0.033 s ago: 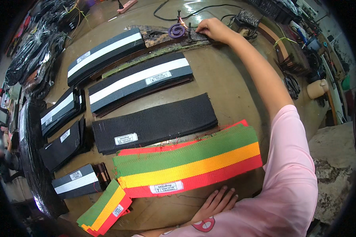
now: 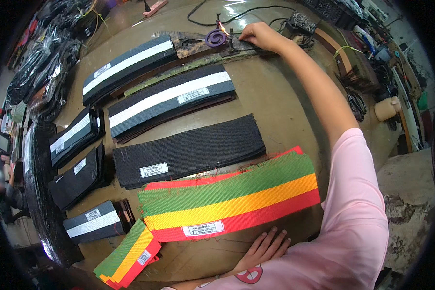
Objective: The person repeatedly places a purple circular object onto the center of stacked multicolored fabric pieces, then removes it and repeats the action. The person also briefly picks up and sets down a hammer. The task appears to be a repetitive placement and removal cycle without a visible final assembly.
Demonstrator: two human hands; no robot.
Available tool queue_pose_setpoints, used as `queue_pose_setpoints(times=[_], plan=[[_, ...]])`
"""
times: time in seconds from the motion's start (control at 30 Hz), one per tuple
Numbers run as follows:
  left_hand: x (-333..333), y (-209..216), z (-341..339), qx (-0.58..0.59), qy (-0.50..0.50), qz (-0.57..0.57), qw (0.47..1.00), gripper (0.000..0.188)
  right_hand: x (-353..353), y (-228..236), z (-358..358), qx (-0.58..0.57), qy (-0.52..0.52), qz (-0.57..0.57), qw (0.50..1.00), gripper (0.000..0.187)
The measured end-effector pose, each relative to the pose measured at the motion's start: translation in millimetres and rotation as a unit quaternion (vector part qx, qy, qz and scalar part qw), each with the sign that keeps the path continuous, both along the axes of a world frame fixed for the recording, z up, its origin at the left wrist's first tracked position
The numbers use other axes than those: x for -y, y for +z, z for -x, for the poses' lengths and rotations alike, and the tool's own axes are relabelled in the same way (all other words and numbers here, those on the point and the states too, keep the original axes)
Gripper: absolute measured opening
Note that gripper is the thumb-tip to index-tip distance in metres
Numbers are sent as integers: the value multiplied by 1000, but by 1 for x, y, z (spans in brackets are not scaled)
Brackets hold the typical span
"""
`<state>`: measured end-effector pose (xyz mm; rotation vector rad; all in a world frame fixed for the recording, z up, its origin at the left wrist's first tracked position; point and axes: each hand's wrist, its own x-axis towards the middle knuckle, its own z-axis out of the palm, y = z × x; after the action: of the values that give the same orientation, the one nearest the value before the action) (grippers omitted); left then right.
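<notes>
My right hand (image 2: 261, 37) reaches to the far side of the table. Its thumb and fingers are pinched together beside an upright bolt (image 2: 231, 41); anything between them is too small to make out. Left of that bolt, a purple coil (image 2: 215, 37) stands by a small flame (image 2: 222, 28). Palm down, my left hand (image 2: 263, 249) lies on the table with its fingers stretched out. Just beyond it is a stack of green, yellow and red webbing strips (image 2: 237, 200) with a white label.
Beyond lie a black webbing stack (image 2: 193, 150) and black-and-white stacks (image 2: 174, 101), (image 2: 130, 67) is another such stack. Shorter stacks (image 2: 77, 176) line the left, near plastic-wrapped bundles (image 2: 43, 72). A cable (image 2: 241, 9) crosses the back; a beige jug (image 2: 387, 108) stands right.
</notes>
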<state>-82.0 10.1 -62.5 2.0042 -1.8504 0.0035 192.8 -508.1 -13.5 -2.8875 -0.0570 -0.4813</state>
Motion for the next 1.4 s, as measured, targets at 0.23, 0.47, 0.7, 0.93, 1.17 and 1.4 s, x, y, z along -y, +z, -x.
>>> queue_pose_setpoints(times=[0.23,0.47,0.7,0.93,1.17,1.4], plan=[[2,-5,-2,30,0,39,999,41,-6,-9,9,42,-94,-167,981,21],[1,-4,-1,38,-9,7,999,41,-14,-18,-3,81,-83,1,993,14],[-1,3,-6,-30,-33,-21,999,42,-16,-18,-7,71,-78,27,994,12],[3,0,-23,-79,-81,10,994,45,2,-2,10,-42,-52,-118,991,29],[7,-18,-54,-315,-224,-26,922,45,8,104,3,-105,-203,-129,965,44],[2,-61,-10,-362,-254,14,897,43,-51,176,-158,44,-6,-230,972,29]])
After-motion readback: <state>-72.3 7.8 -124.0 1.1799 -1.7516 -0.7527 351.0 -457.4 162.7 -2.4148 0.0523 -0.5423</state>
